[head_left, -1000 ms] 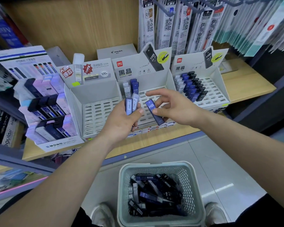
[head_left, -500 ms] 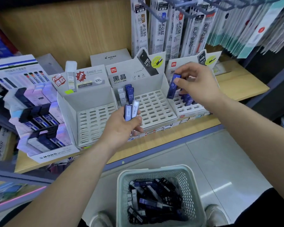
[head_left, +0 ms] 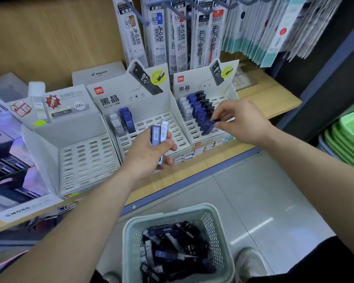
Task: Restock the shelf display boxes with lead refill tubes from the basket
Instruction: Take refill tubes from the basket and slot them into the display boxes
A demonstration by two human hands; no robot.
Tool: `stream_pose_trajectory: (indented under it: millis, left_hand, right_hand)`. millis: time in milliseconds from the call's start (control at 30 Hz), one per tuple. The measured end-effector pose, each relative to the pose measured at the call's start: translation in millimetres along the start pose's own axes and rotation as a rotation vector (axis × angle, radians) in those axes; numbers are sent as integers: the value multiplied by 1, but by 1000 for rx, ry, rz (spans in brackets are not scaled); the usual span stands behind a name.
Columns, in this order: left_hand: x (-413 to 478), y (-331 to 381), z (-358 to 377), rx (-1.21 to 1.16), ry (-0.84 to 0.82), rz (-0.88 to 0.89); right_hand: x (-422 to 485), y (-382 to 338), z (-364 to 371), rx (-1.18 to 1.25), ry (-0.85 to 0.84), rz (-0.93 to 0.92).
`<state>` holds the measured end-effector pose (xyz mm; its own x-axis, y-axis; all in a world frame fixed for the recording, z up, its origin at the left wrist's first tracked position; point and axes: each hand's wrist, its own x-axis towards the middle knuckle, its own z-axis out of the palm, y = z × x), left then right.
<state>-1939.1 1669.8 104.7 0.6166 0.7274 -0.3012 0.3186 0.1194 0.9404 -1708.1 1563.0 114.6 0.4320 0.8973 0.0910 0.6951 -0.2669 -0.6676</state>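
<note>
My left hand (head_left: 149,154) grips two lead refill tubes (head_left: 159,132), one blue and one white, upright in front of the middle display box (head_left: 173,127). My right hand (head_left: 238,121) pinches the top of a blue tube (head_left: 208,126) standing at the front of the blue row in the right display box (head_left: 232,92). That box holds rows of white, blue and black tubes. The middle box has a few white and blue tubes at its back left. The left display box (head_left: 49,154) shows only bare slots. A pale green basket (head_left: 217,219) on the floor below holds several dark tubes.
Packs of pen refills (head_left: 178,37) hang on hooks above the boxes. A MONO display (head_left: 18,164) of tubes stands at the left of the wooden shelf (head_left: 270,99). Green trays (head_left: 347,139) are stacked at the right. My shoes show beside the basket.
My right hand carried the blue tube from the middle box across to the right box and lowered it into the blue row. My left hand stayed put with its two tubes.
</note>
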Motion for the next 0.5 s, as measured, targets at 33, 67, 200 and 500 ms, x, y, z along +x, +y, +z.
stream_pose_trajectory:
  millis: [33,67,200,500]
  left_hand:
    - [0,0,1,5,-8,-3]
    - [1,-1,1,12,-15,-5]
    - [1,-2,2,34,-34,-4]
    - [-2,-1,1,16,-62,48]
  right_hand:
    - [0,1,0,-19,0,-2]
    - [0,1,-1,-34,0,-2]
    - [1,1,-3,-96,0,-13]
    - [3,-8,18,-371,8,-96]
